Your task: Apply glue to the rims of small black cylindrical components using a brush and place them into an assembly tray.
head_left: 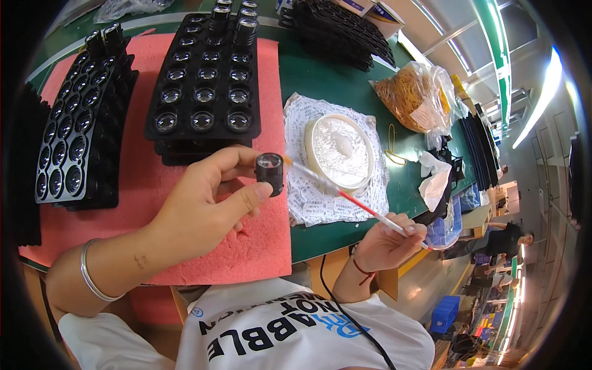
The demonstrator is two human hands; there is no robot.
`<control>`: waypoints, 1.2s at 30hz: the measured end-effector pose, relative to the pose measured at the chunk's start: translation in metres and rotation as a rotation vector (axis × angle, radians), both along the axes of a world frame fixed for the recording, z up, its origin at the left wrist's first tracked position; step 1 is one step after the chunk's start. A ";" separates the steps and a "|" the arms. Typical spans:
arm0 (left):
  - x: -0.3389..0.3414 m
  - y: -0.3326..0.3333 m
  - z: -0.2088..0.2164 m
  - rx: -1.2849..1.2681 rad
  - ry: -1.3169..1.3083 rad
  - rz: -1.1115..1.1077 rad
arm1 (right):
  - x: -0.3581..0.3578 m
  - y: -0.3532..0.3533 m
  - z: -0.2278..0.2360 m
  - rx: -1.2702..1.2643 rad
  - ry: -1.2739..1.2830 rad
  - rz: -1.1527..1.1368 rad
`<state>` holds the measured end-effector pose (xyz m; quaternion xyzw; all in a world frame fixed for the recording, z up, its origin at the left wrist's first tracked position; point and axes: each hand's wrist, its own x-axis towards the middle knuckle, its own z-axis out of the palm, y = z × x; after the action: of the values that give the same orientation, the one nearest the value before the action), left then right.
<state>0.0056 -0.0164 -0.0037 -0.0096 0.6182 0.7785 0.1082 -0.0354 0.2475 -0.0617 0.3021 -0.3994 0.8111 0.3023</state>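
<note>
Both hands are working over a green table (345,74). The left hand (203,209) is pinching a small black lens barrel (270,173) between thumb and forefinger, its other fingers curling loosely behind, and is holding it up above the near right part of a pink foam mat (148,185), glass face turned upward. A silver bangle (89,274) is sitting on that wrist. The right hand (385,243) is closing its fingers around the rear end of a thin white and red brush (354,203), gripping it like a pen; the brush is slanting up to the left, and its pale orange tip is touching the rim of the lens barrel.

Just behind the brush, a shallow round white dish (340,150) is resting on a sheet of printed paper (320,203). On the foam mat, two stacks of black trays are standing side by side: the left tray stack (77,123) and the middle tray stack (206,80), both filled with rows of mounted lenses. Farther back, more empty black trays (339,31) are piling up, and to the right a clear bag of rubber bands (416,95) is lying near a crumpled white tissue (435,179).
</note>
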 end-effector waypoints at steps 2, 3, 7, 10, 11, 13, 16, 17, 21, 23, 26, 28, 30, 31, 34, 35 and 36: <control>0.000 0.005 -0.006 -0.008 0.093 0.023 | 0.001 -0.001 -0.002 0.001 0.007 -0.058; 0.001 0.006 -0.007 -0.014 0.186 0.046 | 0.001 -0.001 -0.002 -0.008 0.008 -0.053; 0.014 0.000 0.027 -0.388 0.336 -0.052 | 0.003 0.010 -0.005 -0.263 -0.082 0.295; 0.023 -0.016 0.067 -0.524 0.616 -0.011 | 0.006 0.005 -0.002 -0.215 -0.144 0.094; 0.023 -0.026 0.079 -0.663 0.735 0.075 | 0.003 0.004 -0.002 -0.122 -0.156 -0.040; 0.010 -0.045 0.098 -0.867 0.840 0.255 | 0.002 0.006 -0.001 0.011 -0.179 -0.310; 0.017 -0.101 0.123 -0.924 0.569 0.577 | 0.002 -0.002 0.004 -0.116 -0.227 -0.286; 0.015 -0.136 0.127 -1.092 0.644 0.594 | 0.002 -0.005 0.006 -0.115 -0.222 -0.260; -0.016 -0.181 0.108 -1.424 0.545 0.878 | 0.003 -0.007 0.007 -0.159 -0.231 -0.290; -0.017 -0.187 0.097 -1.702 0.508 1.089 | 0.003 -0.006 0.005 -0.161 -0.231 -0.313; -0.023 -0.213 0.091 -1.522 0.376 0.804 | 0.002 -0.002 0.003 -0.083 -0.205 -0.316; -0.024 -0.213 0.089 -1.536 0.302 0.740 | 0.002 0.001 0.002 -0.075 -0.203 -0.330; -0.025 -0.219 0.081 -1.523 0.196 0.671 | 0.002 0.001 0.001 -0.044 -0.184 -0.301; -0.026 -0.222 0.078 -1.501 0.175 0.668 | 0.002 0.000 0.002 -0.043 -0.184 -0.299; -0.029 -0.239 0.067 -1.460 0.230 0.645 | 0.002 -0.005 0.005 -0.073 -0.209 -0.319; -0.029 -0.243 0.064 -1.459 0.231 0.642 | 0.003 -0.006 0.006 -0.083 -0.206 -0.327; -0.029 -0.246 0.062 -1.473 0.272 0.645 | 0.003 -0.007 0.006 -0.093 -0.203 -0.335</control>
<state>-0.0230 -0.2621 0.0587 -0.1614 0.9460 0.1596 -0.2314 -0.0326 0.2408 -0.0559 0.1339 -0.4345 0.7933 0.4049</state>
